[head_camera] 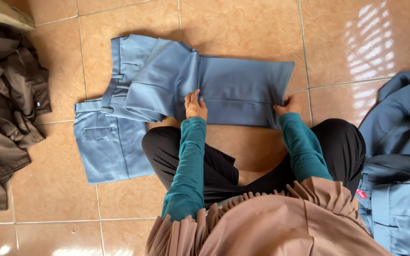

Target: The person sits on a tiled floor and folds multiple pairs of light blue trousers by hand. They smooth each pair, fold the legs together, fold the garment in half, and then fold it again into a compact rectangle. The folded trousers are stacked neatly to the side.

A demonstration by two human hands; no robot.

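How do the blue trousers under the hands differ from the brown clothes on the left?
The blue trousers lie spread flat on the tiled floor, partly folded; the brown clothes sit in a crumpled heap. The left hand and right hand press on the blue trousers; nothing touches the brown clothes. The blue trousers are light blue, the brown clothes dark brown. Both rest on the floor.

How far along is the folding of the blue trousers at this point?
Done: the trousers lie flat on the tile floor with the legs folded back across. In hand: the left hand and right hand press the near edge of the folded legs. Left: the waist part remains unfolded; a blue pile and brown pile lie unfolded alongside.
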